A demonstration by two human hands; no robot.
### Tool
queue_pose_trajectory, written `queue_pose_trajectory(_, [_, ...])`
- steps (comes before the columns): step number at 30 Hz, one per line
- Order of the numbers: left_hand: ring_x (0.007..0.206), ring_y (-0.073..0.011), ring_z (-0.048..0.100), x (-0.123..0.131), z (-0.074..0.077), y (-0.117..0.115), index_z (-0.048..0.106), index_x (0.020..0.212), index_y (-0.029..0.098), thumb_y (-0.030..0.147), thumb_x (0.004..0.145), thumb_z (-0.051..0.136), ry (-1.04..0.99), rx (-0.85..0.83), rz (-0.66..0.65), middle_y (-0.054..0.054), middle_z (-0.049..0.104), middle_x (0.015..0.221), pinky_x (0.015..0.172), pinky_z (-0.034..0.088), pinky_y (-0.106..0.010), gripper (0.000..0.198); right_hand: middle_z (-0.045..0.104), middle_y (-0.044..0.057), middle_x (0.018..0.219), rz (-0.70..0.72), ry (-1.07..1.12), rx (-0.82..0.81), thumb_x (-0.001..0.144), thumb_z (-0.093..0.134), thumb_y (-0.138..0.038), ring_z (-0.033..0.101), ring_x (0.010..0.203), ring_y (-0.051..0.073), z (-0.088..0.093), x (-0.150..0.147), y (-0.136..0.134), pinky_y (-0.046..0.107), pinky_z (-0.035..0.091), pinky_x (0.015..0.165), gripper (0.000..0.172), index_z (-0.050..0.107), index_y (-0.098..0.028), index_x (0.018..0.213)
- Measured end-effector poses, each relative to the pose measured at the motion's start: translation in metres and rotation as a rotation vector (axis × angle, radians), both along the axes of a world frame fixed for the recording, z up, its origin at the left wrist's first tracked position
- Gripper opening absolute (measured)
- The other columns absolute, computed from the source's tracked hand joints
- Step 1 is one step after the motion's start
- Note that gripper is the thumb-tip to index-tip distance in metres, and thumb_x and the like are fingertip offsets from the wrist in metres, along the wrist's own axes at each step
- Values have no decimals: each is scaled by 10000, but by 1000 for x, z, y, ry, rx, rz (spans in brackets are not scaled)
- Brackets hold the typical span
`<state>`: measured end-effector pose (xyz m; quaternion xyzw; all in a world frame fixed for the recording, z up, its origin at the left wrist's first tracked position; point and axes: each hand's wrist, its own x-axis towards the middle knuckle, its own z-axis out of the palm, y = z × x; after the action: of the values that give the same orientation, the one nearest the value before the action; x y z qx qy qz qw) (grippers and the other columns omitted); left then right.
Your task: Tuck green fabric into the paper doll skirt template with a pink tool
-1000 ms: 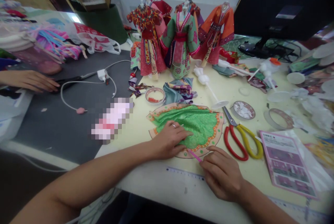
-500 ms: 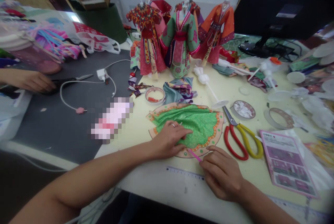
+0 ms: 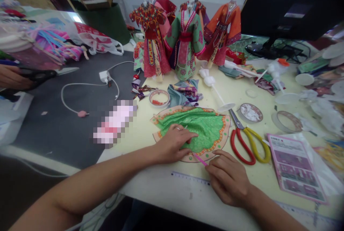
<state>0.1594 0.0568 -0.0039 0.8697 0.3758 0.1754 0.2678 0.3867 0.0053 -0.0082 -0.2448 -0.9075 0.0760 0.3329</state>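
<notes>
A green cloth piece (image 3: 206, 136), shaped like a small doll skirt with an orange scalloped border, lies gathered on a peach-coloured patterned layer (image 3: 227, 130) with green dots. My left hand (image 3: 173, 144), with a ring on one finger, presses the green cloth down, thumb and index finger at its near edge. A small white tip pokes out by the ring; what it belongs to is hidden. Pinched in my right hand (image 3: 228, 177) is a thin pink stick (image 3: 201, 160), its tip at the peach layer's near edge. A ruler (image 3: 189, 178) lies just in front.
Red-and-yellow-handled scissors (image 3: 243, 141) and a pink printed card (image 3: 297, 168) are at right. Tape rolls (image 3: 159, 98) and a white stand (image 3: 219, 94) lie behind the cloth. Dressed doll forms (image 3: 185, 44) stand farther back. At left, another person's hand (image 3: 12, 76) holds black-handled scissors (image 3: 40, 75).
The other person's hand and scissors at the left have moved left and slightly up. Both my hands, the cloth and the pink stick show hardly any movement.
</notes>
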Motion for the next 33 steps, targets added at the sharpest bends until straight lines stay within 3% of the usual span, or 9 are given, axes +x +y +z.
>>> queue_pose_trajectory(33, [898,-184,502,3,-1,-1,456,1230,193,155,713,545,1,-55,57,-11,612,901,908,319,-390,526,578,47,738,19,4,-12,697,503,-41,534,687,147,-1,-1,0,443,501,832,251,563,-128,924])
